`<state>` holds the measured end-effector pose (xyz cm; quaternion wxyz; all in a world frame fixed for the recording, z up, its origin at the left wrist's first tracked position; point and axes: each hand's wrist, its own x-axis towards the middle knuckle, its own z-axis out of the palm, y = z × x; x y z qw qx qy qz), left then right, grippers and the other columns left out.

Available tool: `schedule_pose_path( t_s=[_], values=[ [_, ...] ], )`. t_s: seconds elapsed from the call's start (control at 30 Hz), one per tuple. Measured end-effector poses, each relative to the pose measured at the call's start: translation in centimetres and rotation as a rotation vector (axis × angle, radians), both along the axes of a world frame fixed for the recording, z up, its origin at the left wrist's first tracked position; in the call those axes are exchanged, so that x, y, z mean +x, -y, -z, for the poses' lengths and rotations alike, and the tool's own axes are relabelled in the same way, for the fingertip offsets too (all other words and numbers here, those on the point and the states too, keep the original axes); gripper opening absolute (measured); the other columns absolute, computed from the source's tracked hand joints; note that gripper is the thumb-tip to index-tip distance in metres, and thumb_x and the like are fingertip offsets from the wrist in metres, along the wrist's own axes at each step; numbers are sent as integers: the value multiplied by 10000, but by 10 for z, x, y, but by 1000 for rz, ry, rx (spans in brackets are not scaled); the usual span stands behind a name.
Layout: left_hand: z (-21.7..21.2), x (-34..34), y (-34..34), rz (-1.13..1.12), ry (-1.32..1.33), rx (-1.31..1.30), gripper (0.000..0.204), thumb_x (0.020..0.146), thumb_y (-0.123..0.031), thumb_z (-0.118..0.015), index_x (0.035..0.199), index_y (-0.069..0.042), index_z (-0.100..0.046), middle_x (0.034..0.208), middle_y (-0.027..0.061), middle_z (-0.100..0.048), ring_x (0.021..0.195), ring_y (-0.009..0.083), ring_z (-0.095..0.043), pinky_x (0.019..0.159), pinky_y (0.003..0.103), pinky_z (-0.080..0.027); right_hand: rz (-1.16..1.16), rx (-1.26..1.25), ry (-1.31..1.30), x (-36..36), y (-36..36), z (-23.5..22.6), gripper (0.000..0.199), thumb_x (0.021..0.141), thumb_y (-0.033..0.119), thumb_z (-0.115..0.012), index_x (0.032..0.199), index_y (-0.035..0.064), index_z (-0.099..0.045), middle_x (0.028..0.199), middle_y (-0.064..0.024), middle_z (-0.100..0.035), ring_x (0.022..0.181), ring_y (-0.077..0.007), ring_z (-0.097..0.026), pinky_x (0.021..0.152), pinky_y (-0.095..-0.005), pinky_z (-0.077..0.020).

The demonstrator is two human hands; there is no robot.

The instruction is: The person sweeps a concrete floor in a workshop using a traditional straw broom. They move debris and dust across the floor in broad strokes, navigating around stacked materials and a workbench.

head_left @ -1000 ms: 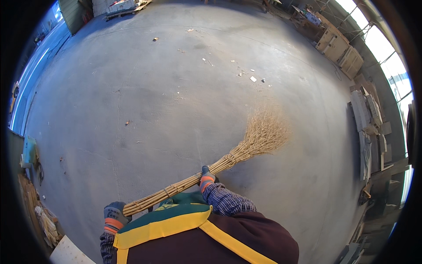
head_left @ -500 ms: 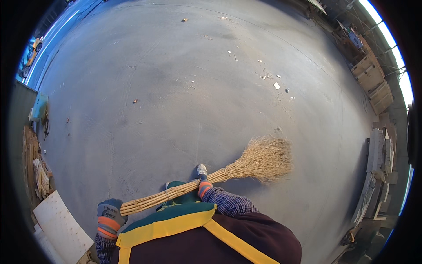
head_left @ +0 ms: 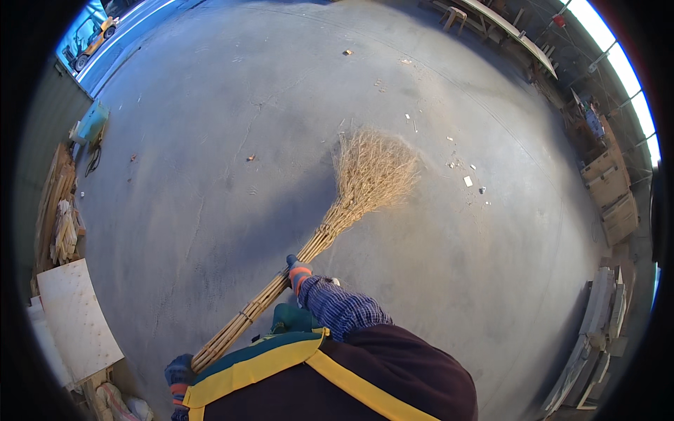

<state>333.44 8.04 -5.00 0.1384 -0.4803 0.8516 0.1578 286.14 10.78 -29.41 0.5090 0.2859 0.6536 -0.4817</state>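
Note:
I hold a long twig broom (head_left: 323, 235) aslant in front of my body. Its bundled handle runs up from lower left, and its bushy head fans out over the grey concrete floor (head_left: 232, 231). My left hand (head_left: 180, 370), in a dark glove with an orange cuff, is closed round the handle's butt end. Farther along, my right hand (head_left: 298, 270), gloved alike, grips the handle's upper part; its fingers are partly hidden. Several bits of litter, among them a white scrap (head_left: 468, 182), lie to the right of the broom head.
Wooden boards (head_left: 78, 316) and timber pieces stand along the left. Stacked planks (head_left: 597, 330) and wooden crates (head_left: 611, 189) line the right side. At the far right is a long workbench (head_left: 505, 28); a yellow forklift (head_left: 91, 45) shows at the far left.
The broom head has swung forward and to the left, so the handle now stands steeper. My right hand has moved forward and left with it; the view has shifted as well.

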Motion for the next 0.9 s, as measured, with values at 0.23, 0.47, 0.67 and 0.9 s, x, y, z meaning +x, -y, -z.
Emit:
schedule_pose_path(
  t_s=[0.23,0.47,0.67,0.9],
  values=[
    [35,-11,32,63,28,-7,224,663,-265,-702,857,-161,-661,806,104,-648,764,302,-623,663,404,-490,51,188,-206,-20,-13,-46,626,720,485,-726,1072,-15,-593,926,-151,-644,746,-248,-603,627,-417,-472],
    [-64,-208,38,370,-90,-87,274,611,-305,-728,806,-125,-658,790,120,-641,740,313,-612,658,407,-486,533,44,-246,-78,-116,-47,539,764,394,-726,1053,-36,-579,870,-143,-637,700,-266,-606,623,-435,-498],
    [-73,-377,14,724,60,-133,320,592,-345,-758,799,-129,-644,782,84,-637,717,259,-612,641,376,-465,1015,-102,-106,-156,-238,-25,407,819,365,-672,1009,18,-575,920,-134,-632,804,-310,-600,776,-485,-514],
    [-89,-536,-66,1093,42,-265,286,643,-377,-721,773,-138,-630,735,59,-625,657,222,-601,588,355,-459,1418,-304,82,-212,-369,-27,524,805,420,-657,1140,51,-493,1067,-131,-591,923,-293,-592,875,-448,-493]
  ],
)
